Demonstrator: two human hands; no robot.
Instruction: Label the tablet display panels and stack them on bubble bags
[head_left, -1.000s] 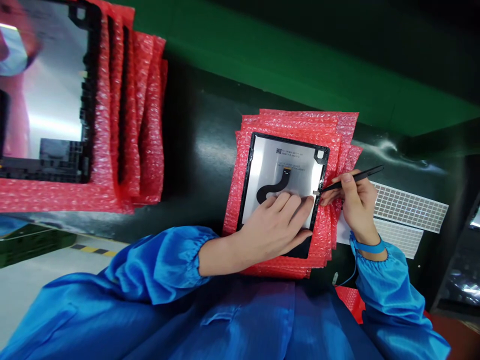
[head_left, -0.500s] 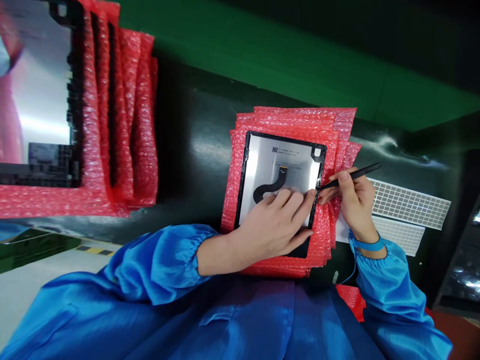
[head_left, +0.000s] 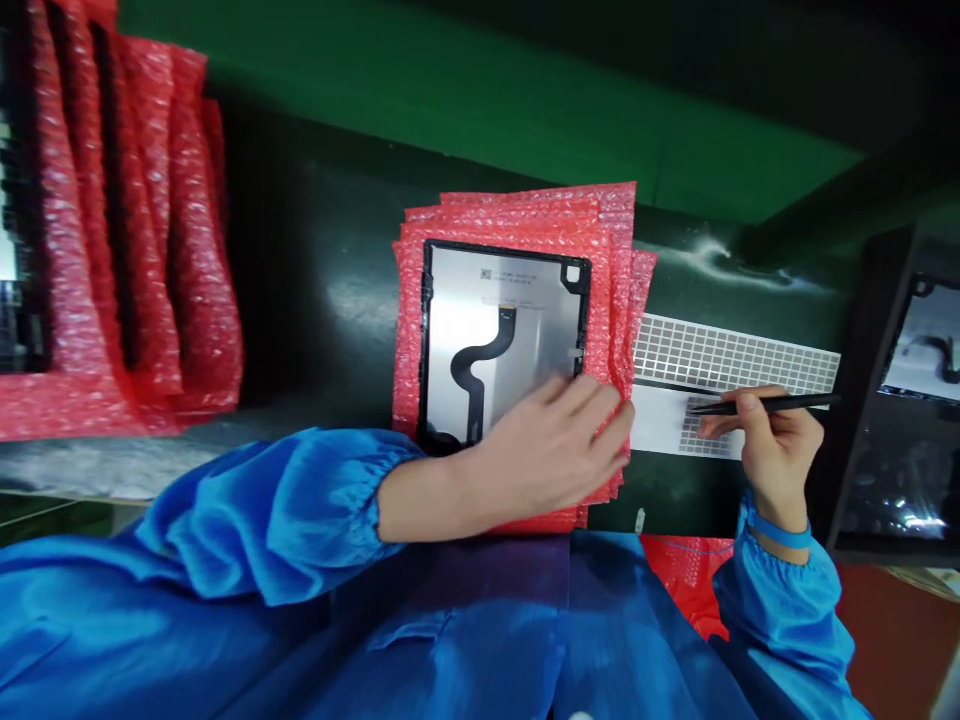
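A silver display panel [head_left: 495,330] with a black frame and a curved black flex cable [head_left: 480,362] lies on a stack of red bubble-wrap sheets [head_left: 525,215]. My left hand [head_left: 551,445] rests flat on the panel's near right corner, fingers stretched out. My right hand [head_left: 772,445] is closed on black tweezers [head_left: 757,404]. Their tip touches a white sheet of small grid stickers [head_left: 675,425] to the right of the stack. A second sticker sheet [head_left: 735,358] lies just behind it.
A tall pile of red bubble wrap with framed panels [head_left: 112,250] stands at the left. A black tray with another panel [head_left: 922,340] sits at the right edge. The dark bench top [head_left: 322,280] has a green ledge [head_left: 525,100] behind it.
My right hand has carried the tweezers away from the panel's right edge over to the sticker sheet. My left hand slid toward the panel's near right corner. The view has shifted right.
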